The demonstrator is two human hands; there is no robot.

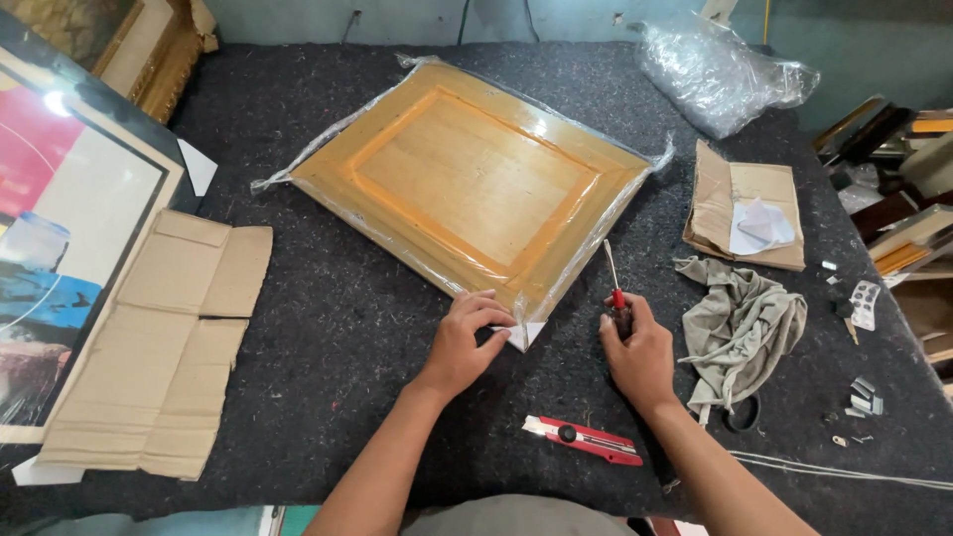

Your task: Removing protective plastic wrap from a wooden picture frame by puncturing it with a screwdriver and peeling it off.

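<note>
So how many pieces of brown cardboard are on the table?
2. A big flattened brown cardboard sheet lies at the left, and a smaller folded brown cardboard piece lies at the right beside the plastic-wrapped wooden frame. More may be hidden.

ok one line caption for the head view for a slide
Left hand pinches the near corner of a plastic-wrapped wooden frame while the right hand grips a screwdriver.

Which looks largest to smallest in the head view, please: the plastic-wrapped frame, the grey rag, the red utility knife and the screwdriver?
1. Plastic-wrapped frame
2. Grey rag
3. Red utility knife and screwdriver: similar in length, too close to rank; the right hand hides the screwdriver's handle.
</note>
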